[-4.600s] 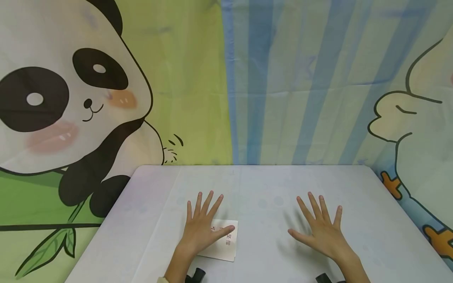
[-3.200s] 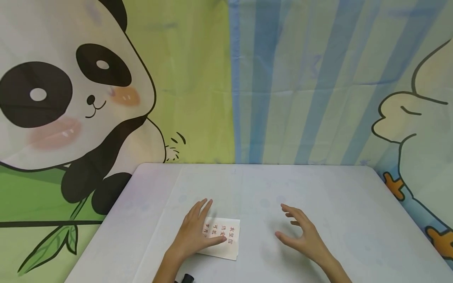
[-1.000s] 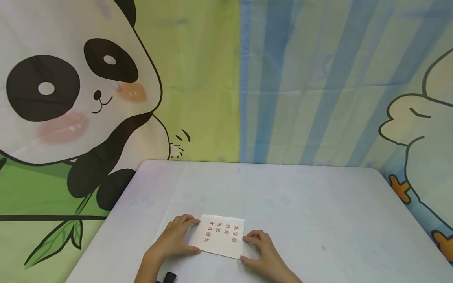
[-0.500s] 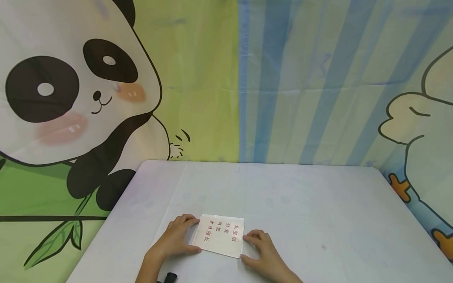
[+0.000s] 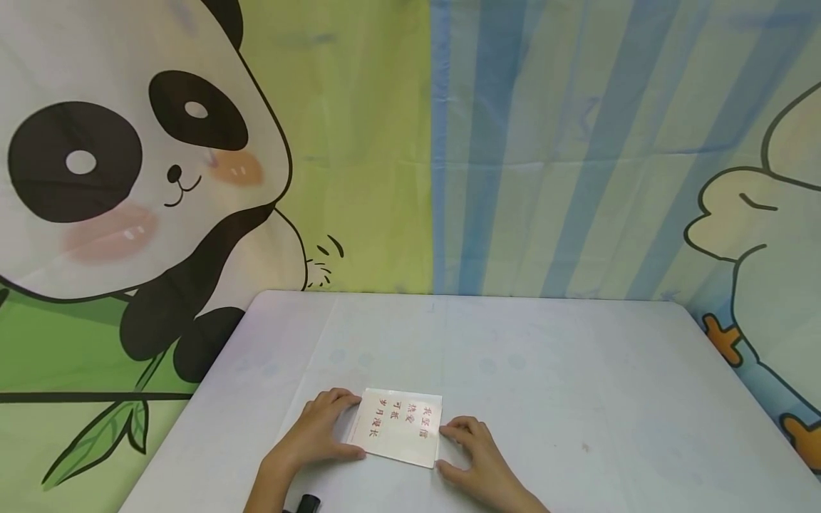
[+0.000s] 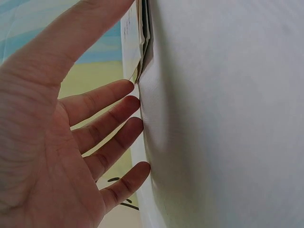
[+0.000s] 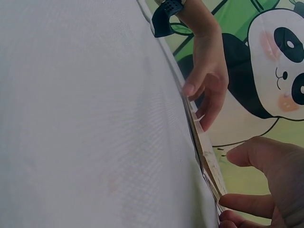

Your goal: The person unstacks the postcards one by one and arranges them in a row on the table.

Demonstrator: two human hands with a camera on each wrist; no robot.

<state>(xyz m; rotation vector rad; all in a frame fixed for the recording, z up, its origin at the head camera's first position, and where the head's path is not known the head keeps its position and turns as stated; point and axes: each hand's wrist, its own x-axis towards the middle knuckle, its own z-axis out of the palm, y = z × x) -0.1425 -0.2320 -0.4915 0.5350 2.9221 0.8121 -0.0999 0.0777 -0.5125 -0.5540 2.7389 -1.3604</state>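
Note:
A cream-white paper booklet (image 5: 399, 427) with several columns of red characters lies flat near the front of the table. Its layered edge (image 6: 144, 33) shows at the top of the left wrist view. My left hand (image 5: 314, 431) spans its left side, index fingertip at the far corner and thumb at the near corner. Along the right side, my right hand (image 5: 477, 459) has index finger and thumb at the edge, set apart from each other. In the right wrist view, the right thumb stands clear of the booklet while the index fingertip meets its end.
The white table (image 5: 551, 370) extends away behind the booklet and to both sides. A black wrist-worn device (image 5: 308, 503) shows beside my left wrist. At the back hangs a curtain (image 5: 359, 142) printed with a panda and blue stripes.
Both hands came down from spread above the table to the booklet's two sides, the right moving left. Over the last second, hands and booklet have stayed nearly still.

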